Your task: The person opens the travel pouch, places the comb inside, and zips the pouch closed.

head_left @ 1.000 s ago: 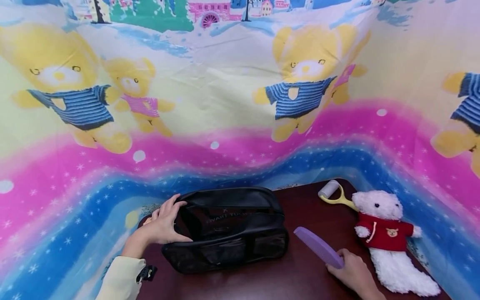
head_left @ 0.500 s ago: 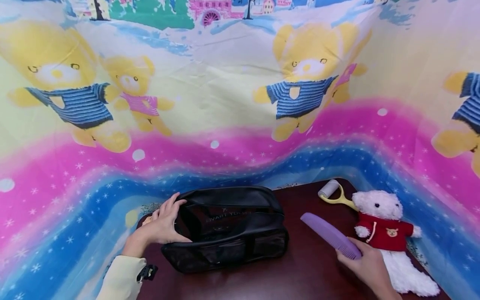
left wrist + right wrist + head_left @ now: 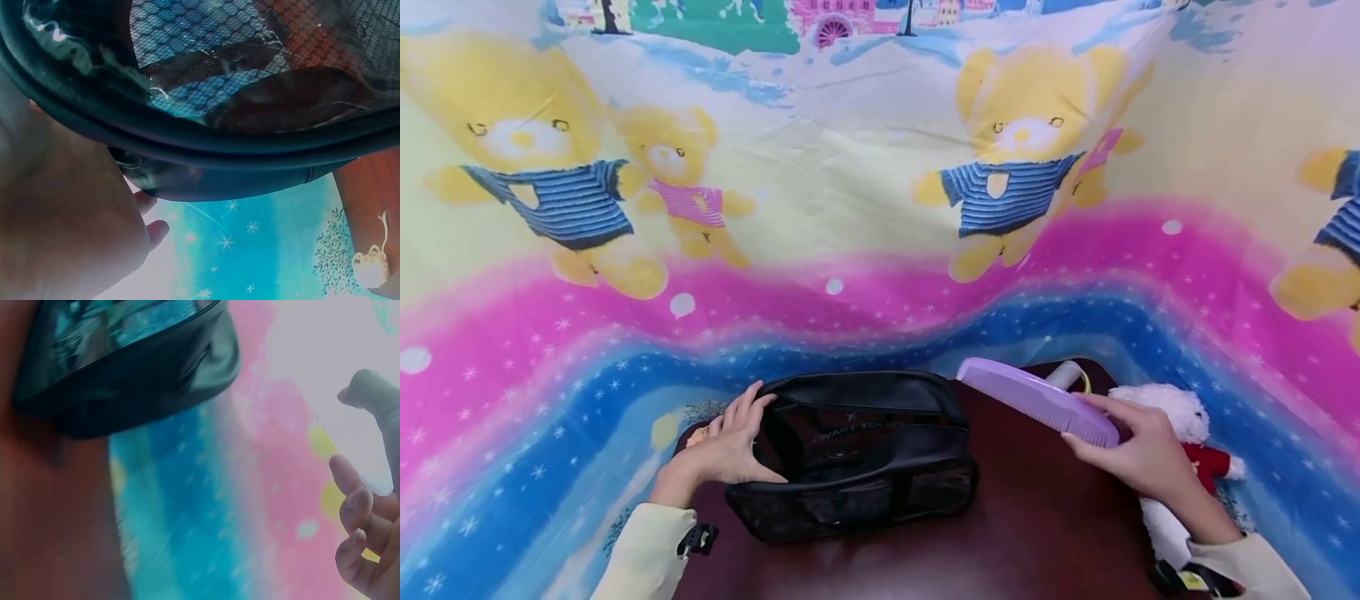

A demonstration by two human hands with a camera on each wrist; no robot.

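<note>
A black mesh toiletry bag (image 3: 857, 454) lies on the dark brown table (image 3: 1037, 533), its top open. My left hand (image 3: 730, 446) grips the bag's left end, fingers over the rim and thumb on the front. In the left wrist view the bag's mesh wall (image 3: 250, 94) fills the frame above my palm (image 3: 56, 206). My right hand (image 3: 1138, 450) holds a purple comb (image 3: 1037, 400) by one end, raised above the table just right of the bag. The right wrist view shows the bag (image 3: 125, 362) and my curled fingers (image 3: 362, 531).
A white teddy bear in a red shirt (image 3: 1191, 421) lies at the table's right, partly hidden by my right hand. A lint roller (image 3: 1070, 375) peeks out behind the comb. A bright bear-printed cloth (image 3: 850, 208) hangs around the table.
My right hand has lifted the comb off the table and carried it up and back, over the lint roller, toward the bag's right end. The left hand stays on the bag.
</note>
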